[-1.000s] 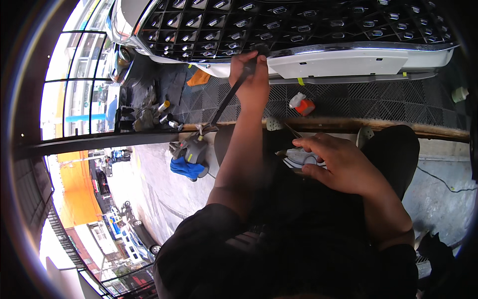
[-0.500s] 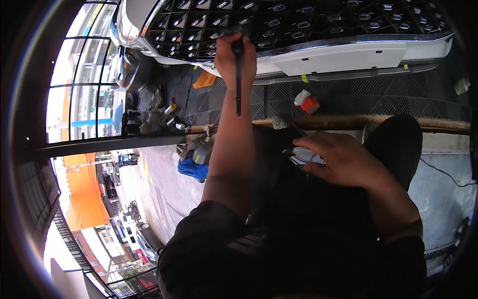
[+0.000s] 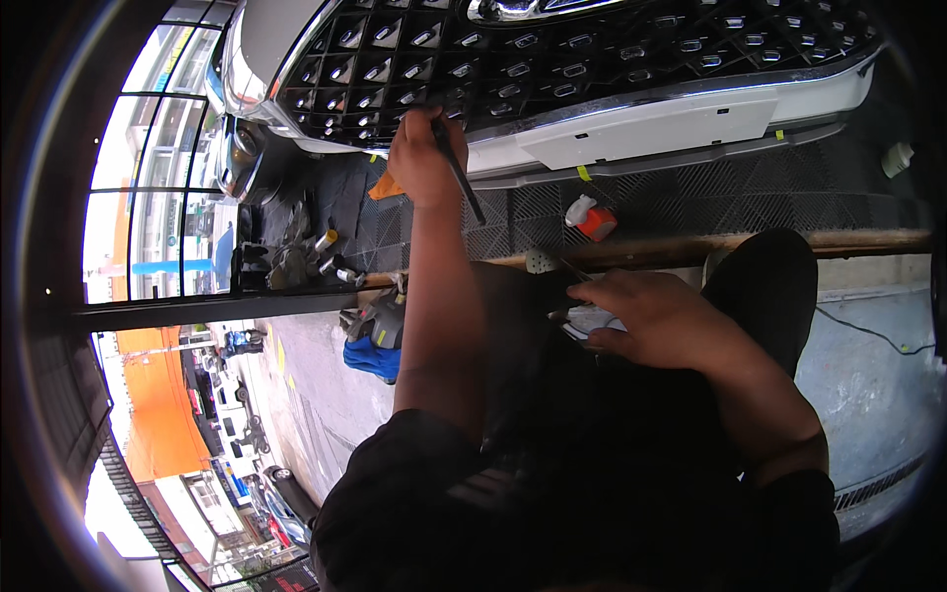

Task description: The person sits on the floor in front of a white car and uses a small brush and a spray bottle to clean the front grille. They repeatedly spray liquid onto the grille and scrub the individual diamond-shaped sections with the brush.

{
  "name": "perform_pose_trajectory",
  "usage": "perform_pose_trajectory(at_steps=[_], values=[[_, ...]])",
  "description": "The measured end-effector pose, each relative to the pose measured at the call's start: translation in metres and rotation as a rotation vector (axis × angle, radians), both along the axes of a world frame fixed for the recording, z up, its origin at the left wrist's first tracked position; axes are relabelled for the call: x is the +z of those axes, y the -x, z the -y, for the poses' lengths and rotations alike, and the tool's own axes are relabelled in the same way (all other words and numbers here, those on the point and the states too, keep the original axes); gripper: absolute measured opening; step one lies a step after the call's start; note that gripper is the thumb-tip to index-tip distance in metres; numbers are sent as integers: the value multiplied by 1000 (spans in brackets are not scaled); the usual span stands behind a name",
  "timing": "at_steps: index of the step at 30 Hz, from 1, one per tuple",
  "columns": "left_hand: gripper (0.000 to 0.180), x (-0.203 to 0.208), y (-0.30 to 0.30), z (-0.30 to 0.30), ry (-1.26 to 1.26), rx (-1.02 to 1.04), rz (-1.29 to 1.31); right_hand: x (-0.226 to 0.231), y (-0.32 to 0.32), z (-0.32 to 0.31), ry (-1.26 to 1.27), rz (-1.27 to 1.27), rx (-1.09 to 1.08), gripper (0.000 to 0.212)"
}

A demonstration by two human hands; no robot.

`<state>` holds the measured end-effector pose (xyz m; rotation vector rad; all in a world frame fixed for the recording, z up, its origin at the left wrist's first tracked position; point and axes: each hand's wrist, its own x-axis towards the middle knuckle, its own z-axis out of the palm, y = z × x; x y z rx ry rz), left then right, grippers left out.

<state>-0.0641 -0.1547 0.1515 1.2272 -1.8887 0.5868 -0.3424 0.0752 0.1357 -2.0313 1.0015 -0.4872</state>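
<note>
My left hand (image 3: 422, 163) is closed around a slim black-handled brush (image 3: 464, 183) at the lower edge of a car's black grille (image 3: 518, 69). The handle slants down to the right, while its working end is lost against the dark grille. Small silver studs dot the grille, and a chrome strip (image 3: 631, 101) runs below it. My right hand (image 3: 656, 318) rests by my bent knee, thumb and fingers curled around a whitish, crumpled thing (image 3: 590, 322). Most of that thing is hidden under the hand, so its kind is unclear.
An orange-and-white bottle (image 3: 595, 221) lies on the ribbed floor mat (image 3: 681, 202) below the white bumper (image 3: 641, 138). An orange cloth (image 3: 386, 186) sits under the grille's left part. Cans (image 3: 327, 240) and a blue cloth (image 3: 371, 362) are to the left; a pale cup-like thing (image 3: 897, 160) stands far right.
My left hand has shifted left and down along the grille, and the brush handle now slants instead of hanging upright. The view has tilted, showing more of the grille's top. My right hand keeps its grip.
</note>
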Motion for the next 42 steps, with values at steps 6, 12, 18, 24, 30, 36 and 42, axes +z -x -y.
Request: perform_pose_trajectory(at_steps=[6,12,18,24,30,36,42], values=[[18,7,21,-7,23,-51,85,3,4,-7,18,49,4,56],[14,5,1,-46,-476,70,4,-7,5,-12,128,87,-49,58],[26,-29,11,-119,-204,-187,159,9,-13,9,-389,445,-233,72],[41,-26,42,-144,-199,-266,214,-15,-61,5,-366,486,-362,62],[55,-42,40,-177,-890,-419,-1020,-29,-70,25,-190,663,-529,42],[53,-20,81,-187,-1236,-321,-1088,-41,-83,33,-110,498,-511,39],[38,-14,33,-101,-1036,-209,-1226,-40,-85,39,-16,498,-467,45]])
